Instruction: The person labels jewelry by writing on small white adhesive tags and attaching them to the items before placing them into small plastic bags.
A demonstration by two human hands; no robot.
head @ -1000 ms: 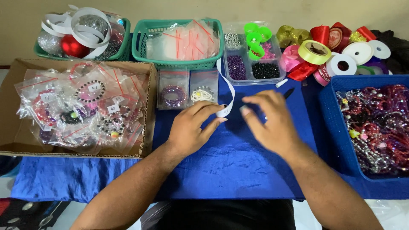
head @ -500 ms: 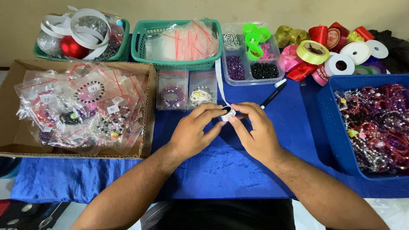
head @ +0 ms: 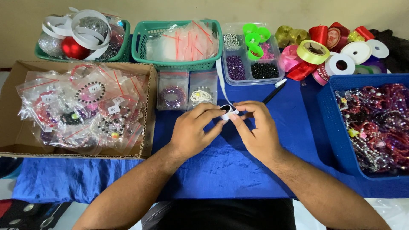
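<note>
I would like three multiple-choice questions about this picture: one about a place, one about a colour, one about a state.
1. Where is the cardboard box?
A. left of the hands
B. right of the hands
C. behind the green basket

2. What colour is the cloth under the hands?
A. red
B. blue
C. yellow

3. How is the white ribbon held?
A. by the left hand alone
B. by no hand
C. between the fingertips of both hands

Answers:
1. A: the box of bagged bracelets lies at the left edge of the table.
2. B: blue cloth covers the table below the left hand and right hand.
3. C: both hands pinch the ribbon's looped end.
</note>
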